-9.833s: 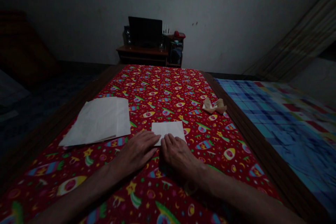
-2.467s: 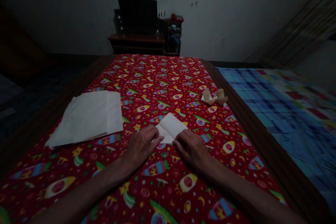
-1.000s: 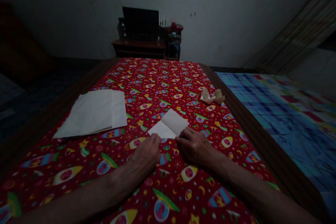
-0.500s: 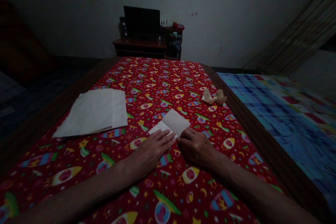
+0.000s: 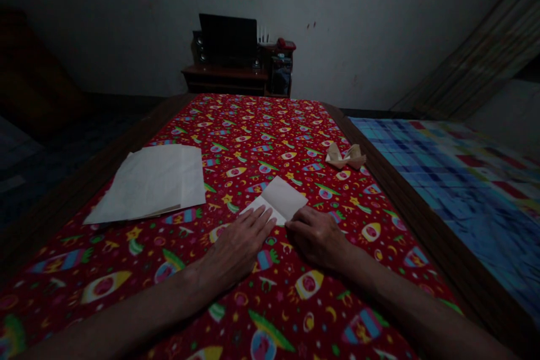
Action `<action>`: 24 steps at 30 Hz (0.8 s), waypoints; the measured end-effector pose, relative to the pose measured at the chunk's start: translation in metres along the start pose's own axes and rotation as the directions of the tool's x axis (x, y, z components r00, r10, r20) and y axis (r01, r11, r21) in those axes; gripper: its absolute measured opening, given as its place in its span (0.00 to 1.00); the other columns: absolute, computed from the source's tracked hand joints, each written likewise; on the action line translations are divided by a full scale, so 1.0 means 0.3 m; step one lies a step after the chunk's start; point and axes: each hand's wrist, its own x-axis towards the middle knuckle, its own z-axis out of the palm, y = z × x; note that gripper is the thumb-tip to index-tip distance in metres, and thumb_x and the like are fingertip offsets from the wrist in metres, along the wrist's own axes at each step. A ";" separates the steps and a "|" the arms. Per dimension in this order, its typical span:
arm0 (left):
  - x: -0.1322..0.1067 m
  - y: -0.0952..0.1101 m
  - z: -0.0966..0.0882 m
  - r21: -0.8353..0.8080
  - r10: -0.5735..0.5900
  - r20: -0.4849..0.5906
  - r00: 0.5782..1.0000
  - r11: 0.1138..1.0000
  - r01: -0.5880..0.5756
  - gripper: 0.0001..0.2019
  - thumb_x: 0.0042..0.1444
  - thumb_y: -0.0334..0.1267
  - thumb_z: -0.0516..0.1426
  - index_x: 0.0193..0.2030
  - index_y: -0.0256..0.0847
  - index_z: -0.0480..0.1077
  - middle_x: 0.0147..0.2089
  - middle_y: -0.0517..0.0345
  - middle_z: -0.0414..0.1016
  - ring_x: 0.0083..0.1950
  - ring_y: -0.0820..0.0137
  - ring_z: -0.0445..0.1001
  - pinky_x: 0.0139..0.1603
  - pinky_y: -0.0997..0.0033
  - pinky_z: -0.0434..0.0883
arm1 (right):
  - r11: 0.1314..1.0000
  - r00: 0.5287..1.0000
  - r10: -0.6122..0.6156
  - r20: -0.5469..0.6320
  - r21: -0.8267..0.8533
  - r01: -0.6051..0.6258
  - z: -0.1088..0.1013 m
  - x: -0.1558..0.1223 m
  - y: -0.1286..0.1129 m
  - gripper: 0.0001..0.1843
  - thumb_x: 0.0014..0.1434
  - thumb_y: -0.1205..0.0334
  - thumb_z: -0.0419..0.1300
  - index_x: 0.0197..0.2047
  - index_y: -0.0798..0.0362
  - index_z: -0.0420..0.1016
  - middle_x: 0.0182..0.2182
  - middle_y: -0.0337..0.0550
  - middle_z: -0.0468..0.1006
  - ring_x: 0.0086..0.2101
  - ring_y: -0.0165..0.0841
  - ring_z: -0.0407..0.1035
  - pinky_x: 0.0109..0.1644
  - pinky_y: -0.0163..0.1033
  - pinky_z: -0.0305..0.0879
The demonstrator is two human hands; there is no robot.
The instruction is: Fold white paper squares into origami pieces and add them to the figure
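A small white folded paper [image 5: 282, 201] lies turned like a diamond on the red patterned cloth [image 5: 261, 140]. My left hand [image 5: 240, 244] rests flat with its fingers stretched out over the paper's near left edge. Curled fingers of my right hand [image 5: 317, 236] press on the paper's near corner. Both forearms lie on the cloth.
A stack of larger white sheets [image 5: 152, 183] lies to the left. A crumpled tan folded paper [image 5: 346, 156] sits near the cloth's right edge. A blue checked mat [image 5: 442, 174] lies to the right. A dark cabinet with a screen [image 5: 236, 56] stands at the far wall.
The paper went from lying square to sitting diagonally. In the last second my left hand's fingers stretched out flat over the paper's left edge; my right hand stayed at the near corner.
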 end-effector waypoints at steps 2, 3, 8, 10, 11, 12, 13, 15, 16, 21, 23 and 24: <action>0.000 -0.001 0.002 -0.005 -0.002 -0.003 1.000 1.000 0.002 0.29 0.50 0.22 0.48 0.61 0.31 0.57 0.65 0.42 0.58 0.67 0.58 0.54 0.65 0.55 0.55 | 1.000 1.000 -0.003 0.010 0.012 0.003 0.001 -0.002 0.003 0.09 0.60 0.67 0.51 0.35 0.55 0.73 0.29 0.44 0.69 0.29 0.30 0.60 0.28 0.35 0.49; 0.000 -0.001 0.002 -0.009 -0.002 -0.001 1.000 1.000 0.002 0.28 0.50 0.22 0.48 0.61 0.31 0.57 0.65 0.42 0.58 0.67 0.58 0.54 0.64 0.55 0.56 | 1.000 1.000 -0.002 0.017 0.021 0.002 0.001 -0.002 0.004 0.09 0.60 0.67 0.51 0.36 0.55 0.73 0.29 0.44 0.69 0.29 0.30 0.61 0.28 0.35 0.50; -0.004 0.000 0.004 -0.004 0.007 -0.021 1.000 1.000 -0.007 0.30 0.49 0.21 0.48 0.62 0.30 0.57 0.65 0.42 0.57 0.67 0.58 0.53 0.65 0.57 0.55 | 0.999 0.998 0.009 0.061 0.044 -0.012 -0.001 -0.001 0.004 0.10 0.60 0.67 0.50 0.38 0.55 0.73 0.30 0.46 0.70 0.31 0.31 0.62 0.30 0.35 0.53; -0.005 0.000 0.008 -0.003 0.010 -0.027 1.000 1.000 -0.010 0.29 0.50 0.21 0.48 0.62 0.30 0.56 0.66 0.42 0.56 0.67 0.57 0.52 0.66 0.56 0.54 | 0.999 0.998 0.011 0.065 0.040 -0.014 -0.003 0.000 0.002 0.11 0.60 0.67 0.50 0.38 0.56 0.73 0.30 0.46 0.70 0.31 0.31 0.62 0.30 0.35 0.54; -0.006 0.000 0.010 -0.004 0.010 -0.029 1.000 1.000 -0.010 0.29 0.50 0.22 0.48 0.62 0.30 0.56 0.66 0.42 0.56 0.67 0.57 0.52 0.66 0.56 0.54 | 0.999 0.998 0.009 0.064 0.040 -0.012 -0.005 0.001 0.001 0.11 0.60 0.67 0.50 0.38 0.56 0.73 0.30 0.47 0.70 0.31 0.31 0.62 0.30 0.35 0.54; -0.006 0.000 0.011 -0.006 0.008 -0.030 1.000 1.000 -0.009 0.29 0.50 0.22 0.48 0.62 0.30 0.56 0.66 0.42 0.56 0.67 0.57 0.52 0.66 0.56 0.54 | 0.999 0.998 0.006 0.059 0.040 -0.008 -0.007 0.001 -0.001 0.11 0.61 0.67 0.49 0.38 0.56 0.73 0.30 0.47 0.70 0.31 0.31 0.62 0.30 0.35 0.54; -0.006 0.000 0.012 -0.008 0.006 -0.032 0.999 1.000 -0.007 0.29 0.50 0.22 0.48 0.62 0.30 0.56 0.66 0.42 0.56 0.68 0.57 0.52 0.66 0.56 0.54 | 0.999 0.999 0.000 0.054 0.038 -0.002 -0.009 0.002 -0.002 0.12 0.61 0.67 0.49 0.38 0.56 0.73 0.30 0.46 0.70 0.31 0.31 0.63 0.30 0.35 0.54; -0.006 0.000 0.013 -0.014 0.005 -0.034 0.999 1.000 -0.005 0.29 0.50 0.21 0.48 0.62 0.30 0.56 0.66 0.42 0.57 0.68 0.57 0.52 0.66 0.55 0.55 | 1.000 1.000 -0.001 0.015 0.024 0.001 -0.012 0.004 -0.002 0.11 0.61 0.66 0.50 0.39 0.55 0.74 0.29 0.45 0.71 0.30 0.31 0.63 0.29 0.35 0.55; -0.005 -0.001 0.012 -0.017 0.006 -0.033 0.999 1.000 -0.007 0.29 0.50 0.21 0.48 0.62 0.30 0.56 0.66 0.42 0.57 0.67 0.57 0.52 0.66 0.55 0.55 | 1.000 1.000 0.006 -0.031 0.011 -0.006 -0.014 0.006 -0.001 0.10 0.61 0.66 0.51 0.39 0.55 0.74 0.30 0.45 0.71 0.30 0.31 0.63 0.30 0.35 0.56; -0.003 -0.002 0.007 -0.010 0.029 -0.027 0.999 1.000 -0.029 0.29 0.50 0.21 0.48 0.61 0.28 0.57 0.65 0.40 0.57 0.67 0.56 0.53 0.65 0.55 0.55 | 0.985 0.952 0.149 -0.268 -0.042 -0.166 -0.009 0.029 0.030 0.10 0.61 0.63 0.54 0.43 0.56 0.73 0.39 0.53 0.73 0.38 0.37 0.66 0.39 0.40 0.64; -0.003 -0.002 0.008 -0.003 0.028 -0.022 0.999 1.000 -0.028 0.29 0.49 0.20 0.48 0.61 0.27 0.57 0.65 0.40 0.58 0.67 0.56 0.54 0.65 0.55 0.56 | 0.963 0.937 0.256 -0.238 -0.018 -0.268 -0.003 0.042 0.049 0.13 0.62 0.62 0.53 0.47 0.57 0.72 0.42 0.56 0.72 0.42 0.40 0.66 0.42 0.43 0.65; -0.003 -0.003 0.009 0.000 0.025 -0.024 0.999 1.000 -0.025 0.29 0.49 0.20 0.48 0.61 0.28 0.57 0.65 0.39 0.58 0.66 0.56 0.54 0.65 0.55 0.56 | 0.949 0.928 0.309 -0.206 0.000 -0.315 -0.001 0.048 0.057 0.14 0.62 0.61 0.52 0.49 0.57 0.71 0.42 0.56 0.72 0.42 0.40 0.67 0.42 0.44 0.66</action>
